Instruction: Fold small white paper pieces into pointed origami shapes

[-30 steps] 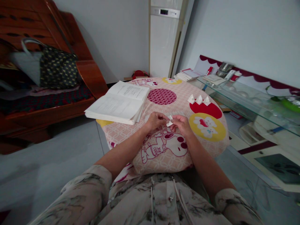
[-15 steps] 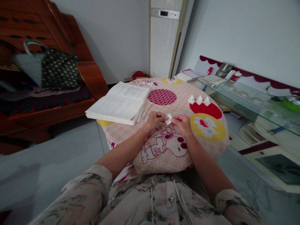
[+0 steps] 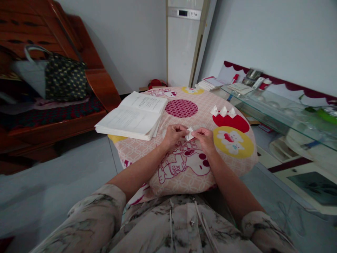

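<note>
Between my two hands is a small piece of folded white paper (image 3: 189, 134) with a pointed top. My left hand (image 3: 174, 135) pinches its left side between thumb and fingers. From the right, my right hand (image 3: 204, 137) pinches the other side. Both hands are just above the patterned cloth (image 3: 147, 158) on the round table. Beyond my right hand, three folded white paper pieces (image 3: 223, 111) with pointed tops stand in a row by the red patch. To the left of my hands lies an open stack of printed pages (image 3: 131, 117).
A glass shelf (image 3: 273, 112) along the right wall carries papers, a red-capped item and metal tins. Farther left, a wooden bench (image 3: 101, 86) holds a dark patterned bag (image 3: 65, 77). A tall white cabinet-like unit (image 3: 183, 45) stands behind the table.
Both hands keep their hold on the folded paper, with only a slight shift of the fingers. The view has moved very slightly; the row of paper pieces stands as before.
</note>
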### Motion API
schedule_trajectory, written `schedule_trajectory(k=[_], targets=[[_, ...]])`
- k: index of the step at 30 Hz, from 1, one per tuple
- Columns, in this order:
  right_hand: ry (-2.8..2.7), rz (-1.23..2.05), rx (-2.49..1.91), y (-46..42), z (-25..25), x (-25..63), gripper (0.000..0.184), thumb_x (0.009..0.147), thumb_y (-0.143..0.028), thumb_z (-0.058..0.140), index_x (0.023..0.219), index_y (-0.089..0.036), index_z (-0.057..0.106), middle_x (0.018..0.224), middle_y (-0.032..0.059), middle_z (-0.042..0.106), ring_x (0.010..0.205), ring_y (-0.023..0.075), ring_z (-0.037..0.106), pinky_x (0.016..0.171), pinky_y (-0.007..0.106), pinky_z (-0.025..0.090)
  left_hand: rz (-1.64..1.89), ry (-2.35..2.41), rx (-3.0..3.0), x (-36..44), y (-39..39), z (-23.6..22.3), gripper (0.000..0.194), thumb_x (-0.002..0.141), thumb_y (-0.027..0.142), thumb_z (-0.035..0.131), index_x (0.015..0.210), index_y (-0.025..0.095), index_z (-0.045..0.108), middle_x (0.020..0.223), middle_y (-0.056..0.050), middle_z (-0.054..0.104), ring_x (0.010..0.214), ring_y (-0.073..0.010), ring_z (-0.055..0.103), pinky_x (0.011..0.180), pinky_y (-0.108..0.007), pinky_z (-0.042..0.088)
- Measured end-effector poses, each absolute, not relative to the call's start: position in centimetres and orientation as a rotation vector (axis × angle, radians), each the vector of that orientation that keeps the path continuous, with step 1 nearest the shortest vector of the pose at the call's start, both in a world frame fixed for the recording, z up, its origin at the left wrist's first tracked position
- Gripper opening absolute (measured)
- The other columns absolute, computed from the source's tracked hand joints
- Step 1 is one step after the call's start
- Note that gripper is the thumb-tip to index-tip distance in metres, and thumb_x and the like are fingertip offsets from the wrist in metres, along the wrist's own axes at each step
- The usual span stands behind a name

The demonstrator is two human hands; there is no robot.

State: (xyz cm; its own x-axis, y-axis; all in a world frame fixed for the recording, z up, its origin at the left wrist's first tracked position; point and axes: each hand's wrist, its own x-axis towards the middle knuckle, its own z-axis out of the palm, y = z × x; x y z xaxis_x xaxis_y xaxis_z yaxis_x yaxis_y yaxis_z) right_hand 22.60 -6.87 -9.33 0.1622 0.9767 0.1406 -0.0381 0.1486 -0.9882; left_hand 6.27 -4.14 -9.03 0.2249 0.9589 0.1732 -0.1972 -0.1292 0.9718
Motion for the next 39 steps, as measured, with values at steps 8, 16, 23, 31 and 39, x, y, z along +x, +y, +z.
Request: schedule_trajectory(k=[8, 16, 23, 31, 39], targets=[[-1.145, 0.995, -1.143, -6.9, -9.4, 22.5, 0.017, 0.063, -0.033, 0.077, 0.060, -0.021, 0.065, 0.054, 0.0009, 0.066, 0.047, 0.0165, 0.060, 0.049, 0.029, 0.049, 1.232, 0.922, 1.254, 6.5, -4.3, -9.0, 0.017, 0.066, 0.023, 0.080, 0.062, 0.014, 0.066, 0.059, 0.000, 0.064, 0.052, -0.0089, 0.054, 0.051, -0.021, 0.041], [-1.136, 0.981, -1.146, -6.9, -9.3, 22.1, 0.017, 0.063, -0.032, 0.075, 0.060, -0.022, 0.061, 0.051, -0.0001, 0.064, 0.044, 0.0162, 0.059, 0.044, 0.027, 0.045, 1.271, 0.948, 1.228, 6.8, -4.4, -8.9, 0.020, 0.064, 0.023, 0.080, 0.059, 0.014, 0.062, 0.056, 0.001, 0.061, 0.049, -0.0079, 0.052, 0.049, -0.021, 0.039], [-1.158, 0.947, -1.167, -6.9, -9.3, 22.1, 0.019, 0.063, -0.034, 0.075, 0.061, -0.021, 0.061, 0.047, -0.0015, 0.062, 0.041, 0.0146, 0.056, 0.042, 0.024, 0.042, 1.330, 0.927, 1.227, 7.1, -4.4, -9.3, 0.020, 0.062, 0.024, 0.079, 0.058, 0.015, 0.061, 0.055, 0.001, 0.061, 0.049, -0.0082, 0.052, 0.049, -0.021, 0.039], [-1.165, 0.939, -1.151, -6.8, -9.6, 21.9, 0.018, 0.064, -0.032, 0.075, 0.060, -0.022, 0.060, 0.046, -0.0022, 0.061, 0.039, 0.0148, 0.056, 0.041, 0.024, 0.040, 1.378, 0.972, 1.233, 7.5, -4.4, -9.3, 0.019, 0.061, 0.020, 0.076, 0.056, 0.016, 0.059, 0.053, 0.003, 0.057, 0.048, -0.0074, 0.048, 0.047, -0.021, 0.036], [-1.156, 0.976, -1.122, -6.9, -9.6, 21.8, 0.022, 0.066, -0.036, 0.076, 0.063, -0.021, 0.060, 0.048, -0.0016, 0.062, 0.040, 0.0144, 0.057, 0.042, 0.025, 0.045, 1.410, 0.936, 1.220, 7.6, -4.3, -9.3, 0.022, 0.061, 0.022, 0.076, 0.056, 0.017, 0.054, 0.053, 0.003, 0.056, 0.047, -0.0073, 0.046, 0.047, -0.022, 0.035]])
